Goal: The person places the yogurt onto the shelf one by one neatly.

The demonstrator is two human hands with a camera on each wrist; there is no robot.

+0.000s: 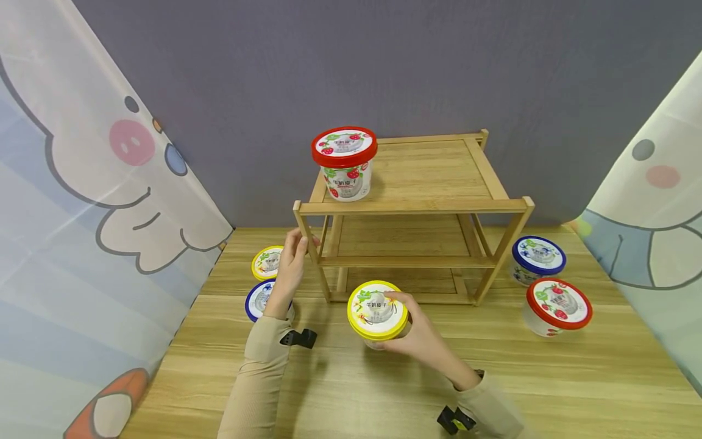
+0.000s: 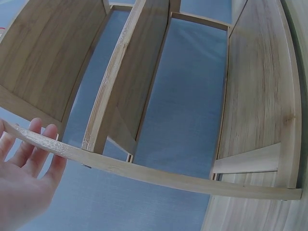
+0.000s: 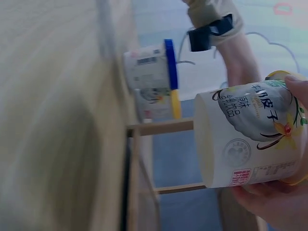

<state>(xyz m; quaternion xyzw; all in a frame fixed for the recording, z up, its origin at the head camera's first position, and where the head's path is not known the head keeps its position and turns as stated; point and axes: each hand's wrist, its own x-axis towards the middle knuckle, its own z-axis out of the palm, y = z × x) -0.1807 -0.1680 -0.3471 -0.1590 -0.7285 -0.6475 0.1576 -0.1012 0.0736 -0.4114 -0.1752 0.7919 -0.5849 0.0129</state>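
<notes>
A person's right hand [image 1: 417, 338] has its grip around the side of a yellow-lidded tub [image 1: 378, 310], held upright in front of the three-tier wooden shelf [image 1: 433, 171], its base clear of the tabletop [image 1: 378, 399]. The left hand [image 1: 290, 262] has its grip on the left front post [image 1: 311, 251] of the shelf, grasping it with the fingers around the wood.

On the top tier of the shelf, at the left front corner, stands a red-lidded tub [image 1: 344, 164]. To the left of the shelf, a second yellow-lidded tub [image 1: 265, 263] and a blue-lidded tub [image 1: 258, 299] sit on the tabletop, partly hidden by the left arm. To the right of the shelf are another blue-lidded tub [image 1: 539, 255] and, nearer the person, another red-lidded tub [image 1: 559, 303]. A grey backdrop [image 1: 439, 67] rises behind the shelf.
</notes>
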